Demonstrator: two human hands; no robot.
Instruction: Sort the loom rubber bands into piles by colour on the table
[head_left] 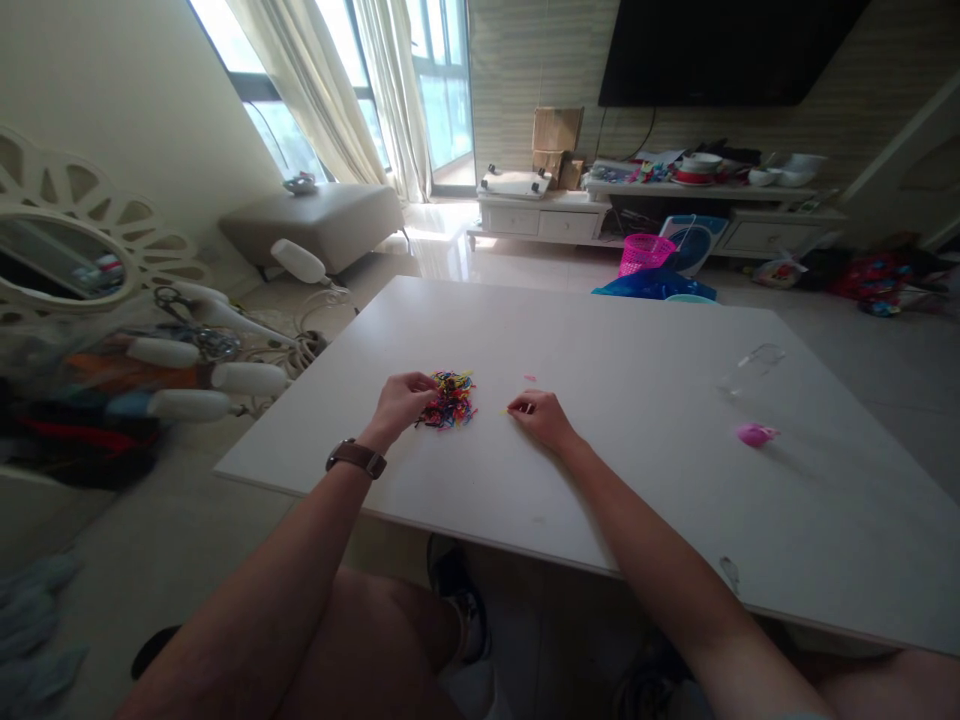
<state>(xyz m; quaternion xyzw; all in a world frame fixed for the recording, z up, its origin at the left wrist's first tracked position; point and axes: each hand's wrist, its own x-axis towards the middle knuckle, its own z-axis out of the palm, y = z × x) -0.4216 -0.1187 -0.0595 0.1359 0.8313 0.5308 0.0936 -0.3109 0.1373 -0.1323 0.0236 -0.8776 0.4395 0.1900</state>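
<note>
A pile of small, thin, multicoloured pieces (453, 405), perhaps rubber bands, lies on the white table (637, 370). My left hand (405, 400), with a brown-strapped watch (357, 457) on its wrist, reaches over the pile's left side. Its fingers are drawn together at the pieces, and whatever they pinch is too small to make out. To the right of the pile, my right hand (541, 418) rests low over the tabletop. Thumb and forefinger are closed on a tiny yellow piece (505, 412). Just beyond that hand lies a small pink piece (530, 378).
Toward the table's right side are a pink object (755, 435) and a clear plastic item (756, 365). Another small clear item (729, 573) sits at the near edge. White lamp-like parts (247, 378) crowd the left side. A pink basket (646, 253) stands beyond the table.
</note>
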